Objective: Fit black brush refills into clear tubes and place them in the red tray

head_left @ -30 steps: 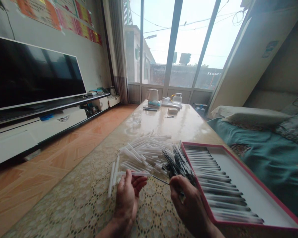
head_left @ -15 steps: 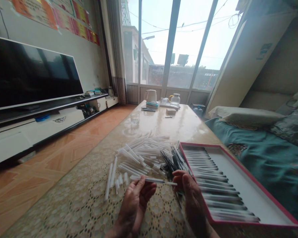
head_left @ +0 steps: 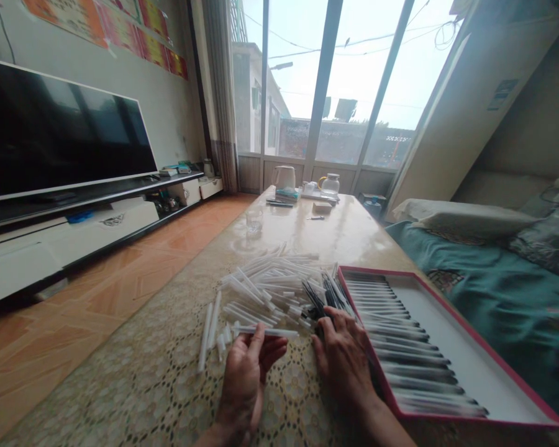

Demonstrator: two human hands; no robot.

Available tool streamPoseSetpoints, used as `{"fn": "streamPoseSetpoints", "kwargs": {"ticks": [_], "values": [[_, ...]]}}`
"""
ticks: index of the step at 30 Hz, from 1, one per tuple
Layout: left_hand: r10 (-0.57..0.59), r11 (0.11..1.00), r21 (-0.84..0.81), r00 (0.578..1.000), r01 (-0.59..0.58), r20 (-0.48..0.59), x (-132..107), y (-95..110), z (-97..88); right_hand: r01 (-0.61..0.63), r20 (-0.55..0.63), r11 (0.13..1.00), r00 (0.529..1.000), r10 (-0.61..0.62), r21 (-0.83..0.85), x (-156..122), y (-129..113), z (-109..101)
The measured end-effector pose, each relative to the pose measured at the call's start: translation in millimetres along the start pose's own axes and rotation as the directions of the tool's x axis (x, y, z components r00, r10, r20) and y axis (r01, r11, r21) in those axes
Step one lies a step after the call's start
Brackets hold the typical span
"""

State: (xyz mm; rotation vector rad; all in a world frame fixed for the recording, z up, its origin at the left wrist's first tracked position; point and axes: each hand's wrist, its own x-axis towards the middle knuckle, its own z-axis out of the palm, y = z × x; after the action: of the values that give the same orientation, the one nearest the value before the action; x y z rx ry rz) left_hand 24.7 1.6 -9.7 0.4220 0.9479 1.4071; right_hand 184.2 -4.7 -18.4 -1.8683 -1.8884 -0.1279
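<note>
My left hand (head_left: 249,366) pinches a white tube (head_left: 274,333) between thumb and fingers and keeps it roughly level above the table. My right hand (head_left: 342,347) reaches palm down over a bundle of thin black sticks (head_left: 328,292); its fingers are apart and the tips touch or nearly touch the near end of the bundle. Beyond both hands spreads a loose heap of white tubes (head_left: 270,279), with several short white pieces (head_left: 223,340) left of my left hand. A pink-rimmed tray (head_left: 484,354) on the right holds a row of tubes with dark ends (head_left: 395,335).
The long table (head_left: 168,366) has a patterned cover. A drinking glass (head_left: 254,222) stands past the heap. Toward the window are a pitcher (head_left: 285,177), a glass teapot (head_left: 330,185) and a small box (head_left: 322,207). A sofa (head_left: 475,273) lies along the right side.
My right hand has turned palm down and moved slightly forward onto the black sticks. The thin piece that stuck out of the tube's right end no longer shows. My left hand has shifted slightly left.
</note>
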Motion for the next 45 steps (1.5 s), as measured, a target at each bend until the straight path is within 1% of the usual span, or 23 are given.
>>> {"fn": "streamPoseSetpoints", "kwargs": {"ticks": [4, 9, 11, 13, 15, 18, 19, 22, 25, 27, 34, 39, 45], "values": [[0.006, 1.0, 0.03, 1.0, -0.007, 0.004, 2, -2, -2.6, 0.033, -0.009, 0.999, 0.999, -0.033, 0.035, -2, 0, -2], [0.008, 0.999, 0.041, 1.0, -0.008, -0.008, 4, -2, -1.9, 0.071, -0.035, 0.995, 0.997, -0.068, 0.077, -3, 3, 1], [0.009, 0.999, 0.041, 1.0, -0.008, -0.014, 4, -1, -1.2, 0.095, -0.066, 0.987, 0.994, -0.087, 0.128, -3, 4, 3], [0.003, 0.999, 0.038, 1.0, -0.003, -0.014, 3, -1, -0.6, 0.119, -0.111, 0.968, 0.989, -0.096, 0.22, -5, 4, 4], [-0.005, 0.999, 0.04, 1.0, 0.005, -0.003, 2, 0, 0.0, 0.108, -0.096, 0.921, 0.992, -0.077, 0.373, -9, 2, 3], [-0.009, 0.998, 0.062, 1.0, 0.008, 0.015, 0, 0, 1.3, 0.045, 0.016, 0.811, 0.998, -0.067, 0.583, -15, -2, 0], [-0.008, 0.997, 0.072, 1.0, 0.006, 0.021, -1, 0, 1.9, 0.025, 0.042, 0.782, 0.997, -0.065, 0.623, -16, -4, -1], [-0.005, 0.997, 0.083, 0.999, 0.001, 0.051, -2, 0, 3.3, -0.023, 0.062, 0.723, 0.998, -0.028, 0.69, -17, -7, -4], [-0.01, 0.997, 0.077, 0.996, 0.004, 0.083, -3, 0, 3.9, -0.046, 0.076, 0.683, 0.997, -0.014, 0.729, -15, -9, -6], [-0.013, 0.996, 0.088, 0.996, 0.005, 0.087, -4, 0, 4.0, -0.05, 0.081, 0.664, 0.997, -0.017, 0.746, -14, -9, -6], [-0.006, 0.992, 0.124, 0.996, -0.005, 0.086, -4, -1, 4.5, -0.071, 0.085, 0.63, 0.996, 0.007, 0.774, -15, -10, -5], [-0.009, 0.993, 0.119, 0.995, -0.003, 0.098, -3, -1, 4.5, -0.056, 0.066, 0.634, 0.998, 0.007, 0.771, -16, -12, -7], [-0.016, 0.993, 0.121, 0.996, 0.006, 0.084, -4, -1, 4.7, -0.063, 0.081, 0.633, 0.997, 0.001, 0.772, -15, -11, -9]]}}
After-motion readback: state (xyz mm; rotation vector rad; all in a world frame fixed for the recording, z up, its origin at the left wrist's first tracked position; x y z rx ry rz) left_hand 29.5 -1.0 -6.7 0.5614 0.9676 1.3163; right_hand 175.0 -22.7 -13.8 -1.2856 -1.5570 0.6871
